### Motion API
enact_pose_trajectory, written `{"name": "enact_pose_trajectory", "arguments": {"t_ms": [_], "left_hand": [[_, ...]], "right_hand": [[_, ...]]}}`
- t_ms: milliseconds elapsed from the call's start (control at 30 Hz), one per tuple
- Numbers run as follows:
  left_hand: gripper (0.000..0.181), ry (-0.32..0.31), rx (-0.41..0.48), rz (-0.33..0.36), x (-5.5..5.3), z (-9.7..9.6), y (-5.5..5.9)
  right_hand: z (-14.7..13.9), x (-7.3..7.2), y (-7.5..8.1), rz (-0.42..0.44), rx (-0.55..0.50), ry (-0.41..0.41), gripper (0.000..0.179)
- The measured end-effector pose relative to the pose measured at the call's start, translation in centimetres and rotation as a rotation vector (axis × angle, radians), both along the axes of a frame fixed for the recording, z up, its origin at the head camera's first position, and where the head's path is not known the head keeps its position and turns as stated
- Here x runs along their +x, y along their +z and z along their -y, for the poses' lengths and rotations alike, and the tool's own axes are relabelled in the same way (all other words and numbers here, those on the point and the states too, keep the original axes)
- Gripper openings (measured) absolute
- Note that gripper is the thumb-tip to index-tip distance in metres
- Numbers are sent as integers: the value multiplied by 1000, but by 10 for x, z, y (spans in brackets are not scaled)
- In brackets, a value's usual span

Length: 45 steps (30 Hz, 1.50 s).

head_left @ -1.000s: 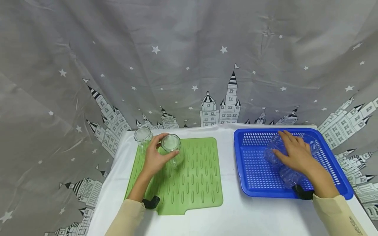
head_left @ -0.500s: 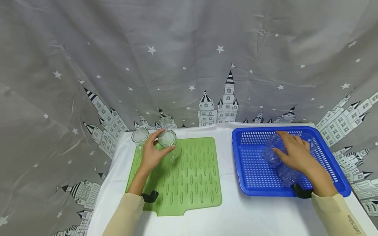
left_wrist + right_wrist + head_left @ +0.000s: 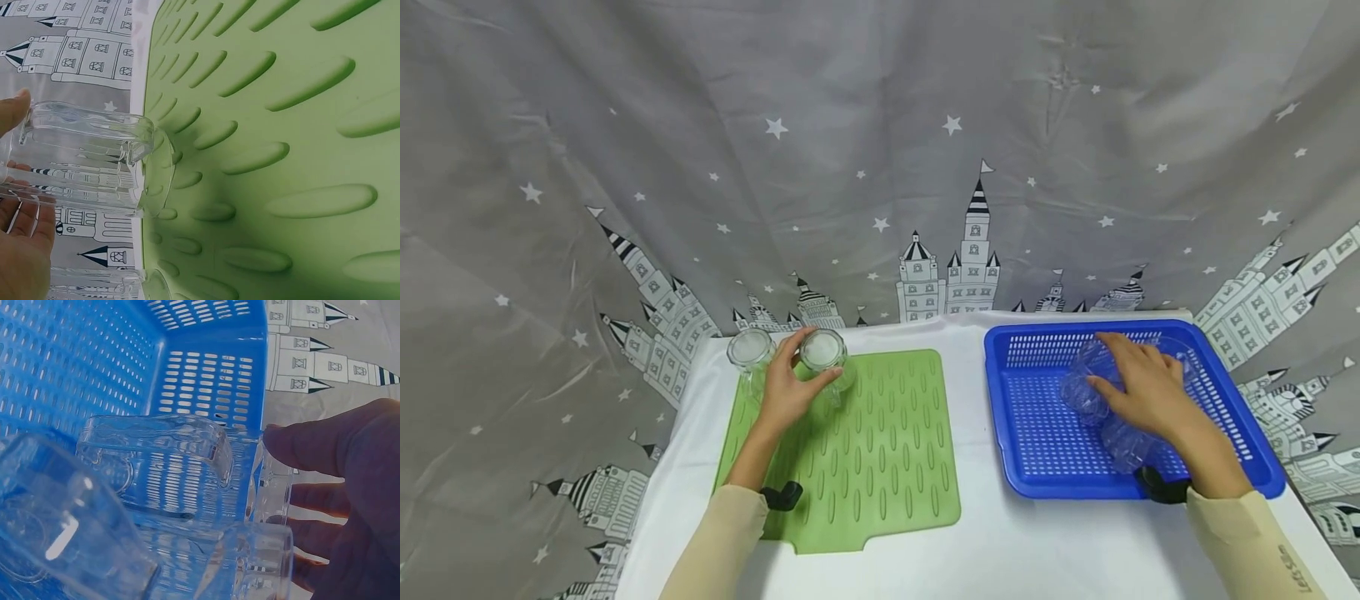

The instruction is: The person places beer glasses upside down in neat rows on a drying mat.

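Note:
In the head view my left hand point(image 3: 786, 396) grips a clear glass mug point(image 3: 823, 348) near its upturned base. The mug stands upside down at the back of a green ridged mat point(image 3: 887, 475); its handle point(image 3: 87, 119) shows in the left wrist view. Just left of it stands a second upside-down mug point(image 3: 751, 347). Over at the right, my right hand point(image 3: 1150, 387) reaches into a blue plastic basket point(image 3: 1075, 491). Its thumb point(image 3: 306, 447) and fingers hold the base end of a lying glass mug point(image 3: 156, 434). More clear glassware point(image 3: 56, 512) lies beside that mug, partly hidden by the hand in the head view.
A white cloth point(image 3: 925, 567) covers the table, with a strip of it between mat and basket. Right behind the table hangs a grey curtain point(image 3: 820, 108) printed with castles and stars.
My left hand has moved the mug slightly back, level with the other mug on the mat. The right hand keeps its place in the basket. The head view has shifted a little.

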<state>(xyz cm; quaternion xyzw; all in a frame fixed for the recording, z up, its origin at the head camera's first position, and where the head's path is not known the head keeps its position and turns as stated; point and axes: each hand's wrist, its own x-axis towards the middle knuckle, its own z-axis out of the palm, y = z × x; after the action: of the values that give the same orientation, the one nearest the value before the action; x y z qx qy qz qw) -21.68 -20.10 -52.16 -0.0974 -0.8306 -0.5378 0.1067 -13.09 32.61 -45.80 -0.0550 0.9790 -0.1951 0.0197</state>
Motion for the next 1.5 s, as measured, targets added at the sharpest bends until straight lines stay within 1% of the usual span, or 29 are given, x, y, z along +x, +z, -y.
{"name": "enact_pose_trajectory", "arguments": {"t_ms": [167,333,567,700,800,967,1067,1167,1333,1500], "left_hand": [[83,-5,-22,26,-1,-1,2],[86,-31,-27,56,-5,-1,4],[84,-42,-39,91,-8,2,5],[87,-52,-27,133,-7,4,4],[89,-41,-21,164,-3,4,2],[89,-15,-50,172,2,4,-2],[89,0,-51,175,7,5,-5],[90,8,-27,180,15,7,-9],[89,11,7,190,30,12,-17],[86,11,6,181,48,18,-26]], "right_hand": [[-1,0,0,-2,-2,-4,70],[-1,0,-1,-4,-11,-7,70],[0,0,-2,10,-8,-12,71],[1,0,-2,9,-12,-15,71],[1,0,-3,8,-15,-14,71],[1,1,-3,2,-6,-8,71],[1,1,-3,-3,0,-5,71],[2,2,-3,-10,5,-4,70],[2,2,-2,3,5,-9,71],[3,3,-2,13,0,-11,71]]}}
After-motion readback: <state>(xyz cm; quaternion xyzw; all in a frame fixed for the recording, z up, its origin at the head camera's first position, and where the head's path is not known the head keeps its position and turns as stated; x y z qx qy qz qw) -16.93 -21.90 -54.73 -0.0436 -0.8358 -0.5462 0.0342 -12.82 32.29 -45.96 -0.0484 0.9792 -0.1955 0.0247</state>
